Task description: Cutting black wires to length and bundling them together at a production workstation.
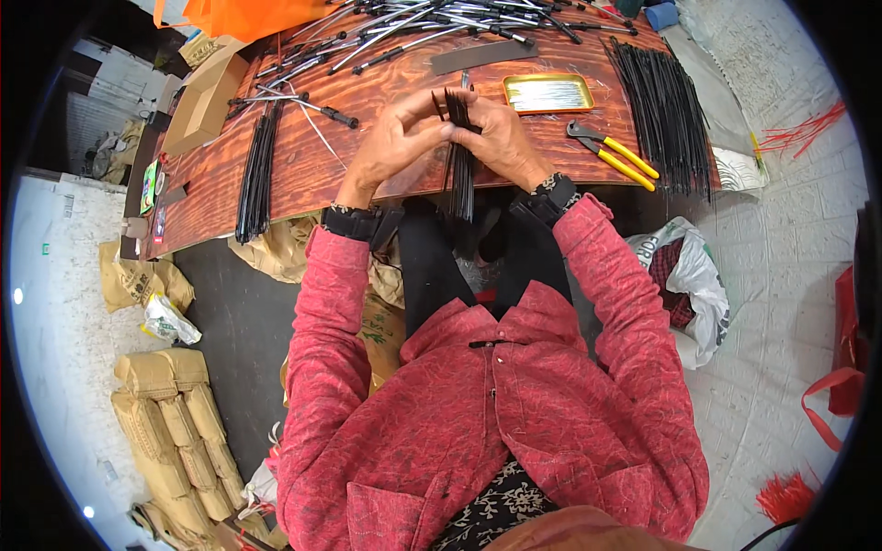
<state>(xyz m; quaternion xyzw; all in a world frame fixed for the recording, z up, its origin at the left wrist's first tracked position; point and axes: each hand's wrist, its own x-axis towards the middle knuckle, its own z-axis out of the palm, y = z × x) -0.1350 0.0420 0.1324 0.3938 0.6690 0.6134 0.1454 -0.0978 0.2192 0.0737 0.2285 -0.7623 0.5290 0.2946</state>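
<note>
Between both hands, at the table's near edge, stands a bundle of thin black sticks (460, 188), its lower ends hanging over my lap. My left hand (395, 147) is closed on the bundle from the left, its thumb pressed to the sticks. From the other side my right hand (505, 142) grips it too, thumb meeting the left one. A few stick tips poke up above the fingers. Right of my right hand lie end-cutting pliers (611, 154) with yellow handles. Beyond that hand is a yellow-rimmed tray (551, 111) of thin silver needles or wires.
A large row of black sticks (663, 115) overhangs the table's right side; a smaller bundle (257, 179) lies left. Silver rods with black ends (441, 18) pile up at the back, near a dark flat strip (484, 57). An open cardboard box (204, 106) stands far left.
</note>
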